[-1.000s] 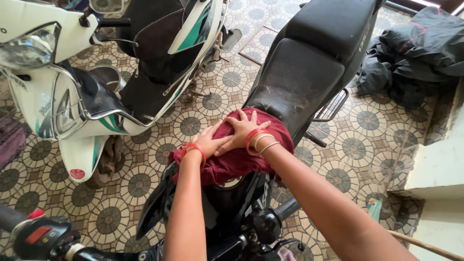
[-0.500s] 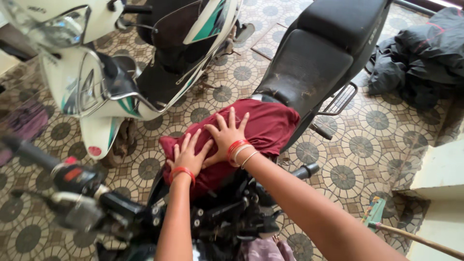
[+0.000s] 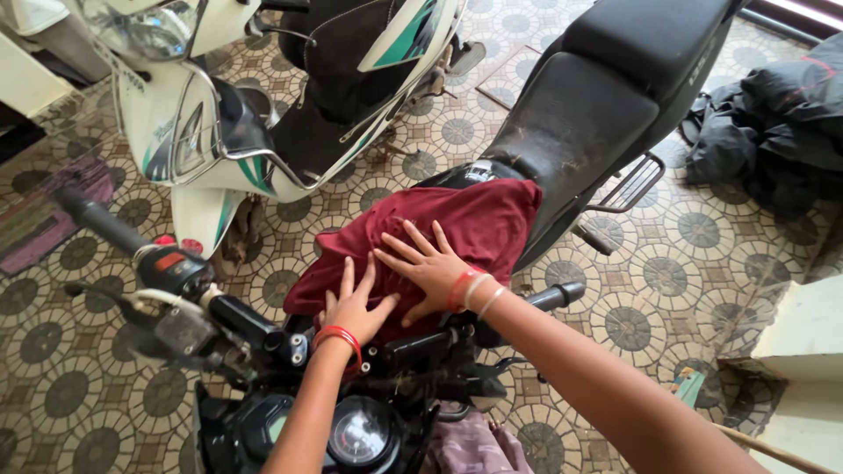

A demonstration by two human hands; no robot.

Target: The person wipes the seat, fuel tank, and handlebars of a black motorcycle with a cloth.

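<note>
At the far left a purple mat lies on the patterned tile floor. Next to it stands a white and green scooter with a black seat. Closer to the camera, the left handlebar of the black motorbike sticks out toward the left, with a red button on its switch box. A round dial sits low in the middle of the bike's front. The left hand, with a red bangle at the wrist, lies flat with fingers spread on the dark red cloth; its grip is wide and holds nothing. The cloth is draped over the bike's tank, between the handlebars and the black seat. Its long side runs from the lower left, near the handlebars, up to the right, toward the seat. The right hand, with red and silver bangles, also presses flat on the cloth, just beside the left hand, fingers wide and pointing up and to the left. Farther right is the bike's metal side rack. At the far right a heap of dark fabric lies on the floor.
</note>
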